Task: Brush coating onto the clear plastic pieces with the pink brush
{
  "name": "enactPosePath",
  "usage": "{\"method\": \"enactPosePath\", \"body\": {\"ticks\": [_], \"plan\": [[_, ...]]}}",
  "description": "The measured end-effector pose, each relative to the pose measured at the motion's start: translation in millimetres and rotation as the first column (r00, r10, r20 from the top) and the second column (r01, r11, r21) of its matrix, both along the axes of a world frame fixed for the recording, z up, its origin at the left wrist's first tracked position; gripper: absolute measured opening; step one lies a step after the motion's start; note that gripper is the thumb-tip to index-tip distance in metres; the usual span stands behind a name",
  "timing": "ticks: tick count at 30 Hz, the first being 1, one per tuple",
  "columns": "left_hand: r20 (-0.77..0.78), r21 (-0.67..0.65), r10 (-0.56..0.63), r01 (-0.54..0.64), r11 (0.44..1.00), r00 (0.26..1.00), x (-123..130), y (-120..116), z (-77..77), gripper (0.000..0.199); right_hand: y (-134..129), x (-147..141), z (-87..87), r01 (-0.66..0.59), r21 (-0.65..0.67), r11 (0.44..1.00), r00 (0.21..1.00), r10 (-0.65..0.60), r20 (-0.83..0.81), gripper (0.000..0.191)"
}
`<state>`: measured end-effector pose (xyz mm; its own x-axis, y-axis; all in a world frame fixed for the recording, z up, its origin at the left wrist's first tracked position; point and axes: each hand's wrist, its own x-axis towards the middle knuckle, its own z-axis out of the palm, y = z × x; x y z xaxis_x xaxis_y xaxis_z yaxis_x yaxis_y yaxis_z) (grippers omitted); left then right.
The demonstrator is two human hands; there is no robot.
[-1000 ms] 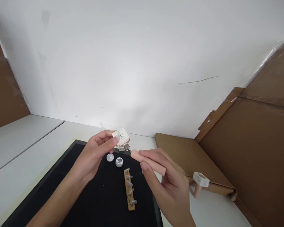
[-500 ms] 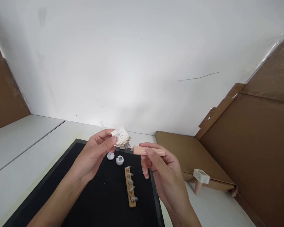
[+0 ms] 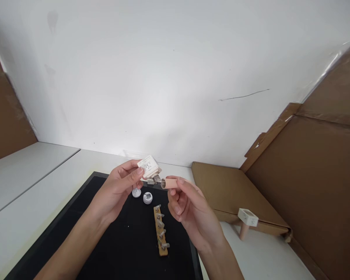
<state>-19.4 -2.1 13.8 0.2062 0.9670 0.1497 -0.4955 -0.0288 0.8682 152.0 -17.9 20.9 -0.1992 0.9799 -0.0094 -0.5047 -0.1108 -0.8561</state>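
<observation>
Head view: both hands were raised above the far part of the black mat (image 3: pixel 113 249) on the desk (image 3: pixel 20 190). Left hand (image 3: pixel 116 190) pinched the white bottle (image 3: pixel 148 166) between thumb and fingers, the bottle tilted with its neck to the near right. Right hand (image 3: pixel 194 206) pinched the pink cap (image 3: pixel 170 183) by its right end, lower fingers curled.

Change over the last half second: the cap turned, so its hollow left end showed and less of its length was visible; right hand swung round with it. Bottle and left hand stayed practically put. Cap mouth sat just beside the neck; whether the part between them touched the neck could not be told.

Judgement: work remained at the bottle mouth, cap not seated.

Nearer, on the mat: white lid (image 3: pixel 136 193), small jar (image 3: pixel 147 198) to its right, wooden strip (image 3: pixel 158 231) bearing clear tips, all apart from the hands.
</observation>
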Motion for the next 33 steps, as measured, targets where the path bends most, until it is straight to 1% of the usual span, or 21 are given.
{"method": "enactPosePath", "body": {"ticks": [7, 14, 19, 26, 28, 30, 31, 33], "plan": [[0.052, -0.010, -0.032, 0.032, 0.999, 0.998, 3, -1, 4.2, 0.027, 1, -5, -0.4, -0.090, -0.109, 0.990, 0.990, 0.077, -0.115, 0.025], [0.092, -0.023, -0.082, 0.085, 0.996, 0.992, 0, -1, 3.0, 0.027, 2, -5, -2.4, -0.129, -0.148, 0.980, 0.981, 0.105, -0.164, 0.030], [0.155, -0.033, -0.093, 0.100, 0.994, 0.983, 0, 0, 1.5, 0.022, 3, -3, -0.4, -0.087, -0.119, 0.989, 0.986, 0.069, -0.150, 0.030], [0.184, -0.092, -0.044, 0.061, 0.994, 0.982, 1, 2, 0.9, 0.023, 1, 0, 3.5, 0.036, -0.014, 0.999, 0.996, -0.037, -0.084, 0.031], [0.167, -0.092, -0.031, 0.047, 0.995, 0.985, 0, 5, -0.4, 0.024, -1, 2, 3.8, 0.081, 0.019, 0.997, 0.995, -0.080, -0.062, 0.030], [0.105, -0.076, -0.012, 0.020, 0.997, 0.994, -3, 9, -2.3, 0.024, -2, 4, 4.4, 0.117, 0.047, 0.992, 0.993, -0.116, -0.035, 0.029], [0.046, -0.063, 0.007, -0.005, 0.998, 0.999, -4, 12, -3.5, 0.025, -2, 6, 4.8, 0.133, 0.061, 0.989, 0.991, -0.133, -0.019, 0.029], [-0.139, -0.008, 0.070, -0.072, 0.997, 0.988, -7, 19, -7.2, 0.026, -2, 9, 5.8, 0.165, 0.087, 0.982, 0.986, -0.167, 0.013, 0.030]]}}
